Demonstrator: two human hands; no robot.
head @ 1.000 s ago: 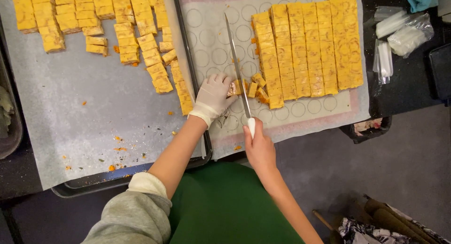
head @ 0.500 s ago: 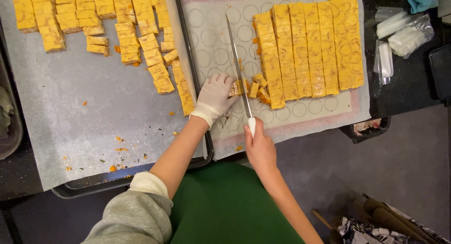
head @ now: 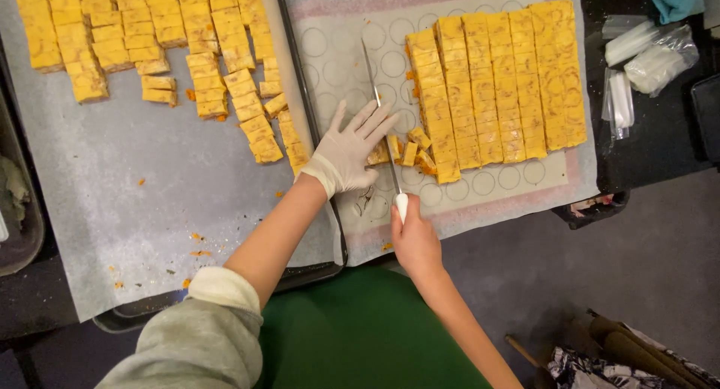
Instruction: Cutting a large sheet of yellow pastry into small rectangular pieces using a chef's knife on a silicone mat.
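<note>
My left hand [head: 349, 149], in a white glove, lies flat with fingers spread on the silicone baking mat [head: 337, 52], touching a few small cut yellow pieces [head: 409, 151]. My bare right hand [head: 414, 239] grips the white handle of a long knife [head: 379, 112], whose blade points away along the mat just left of the scored yellow slab [head: 495, 82]. The loose pieces lie on both sides of the blade, by the slab's near left corner.
A parchment-lined tray [head: 150, 201] on the left holds rows of cut yellow pieces [head: 150, 37] along its far side, with orange crumbs scattered nearer. Clear plastic bags [head: 645, 55] lie on the dark counter at right. A green apron is below.
My left hand has opened and slid slightly right, its fingers now spread toward the knife blade. The knife and right hand have barely moved.
</note>
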